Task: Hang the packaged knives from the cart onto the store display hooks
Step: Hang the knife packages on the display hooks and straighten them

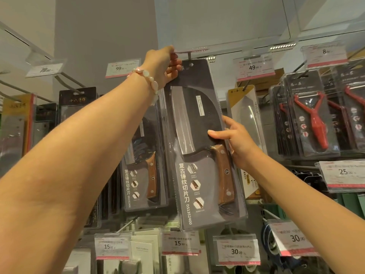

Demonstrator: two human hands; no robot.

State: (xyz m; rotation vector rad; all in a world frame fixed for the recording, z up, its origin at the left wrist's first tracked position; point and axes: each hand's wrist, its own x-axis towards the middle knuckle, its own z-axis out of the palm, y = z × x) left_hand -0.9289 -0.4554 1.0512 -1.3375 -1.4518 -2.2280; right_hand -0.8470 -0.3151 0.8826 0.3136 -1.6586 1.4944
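While both arms reach up toward the display, the packaged knife (201, 143) hangs in front of the wall of goods with its long axis nearly upright, leaning a little so the bottom swings out to the right. The blade end points up and the wooden handle points down, on the right half of the dark card.

The left hand (166, 68) holds the top left corner of the packaged knife, its fingers (175, 62) curled around the card's upper edge close to the hook (189, 54) that juts out just above. Whether the card's hole is already over the hook cannot be told. A bead bracelet (146, 76) circles that wrist.

The right hand (235, 137) grips the right edge of the packaged knife about halfway down, thumb pressed flat on the front of the clear blister just above the handle and the other fingers wrapped behind.

Just left of the packaged knife and behind it hangs a second knife pack (142, 167) of the same kind, also handle down. To the right of the packaged knife hangs a yellow-topped pack (245, 113), and farther right red peelers (314, 119) in dark cards. Above and left of the packaged knife is a price tag (121, 68) reading 99; below it sit more tags, one (180, 243) reading 15.90.
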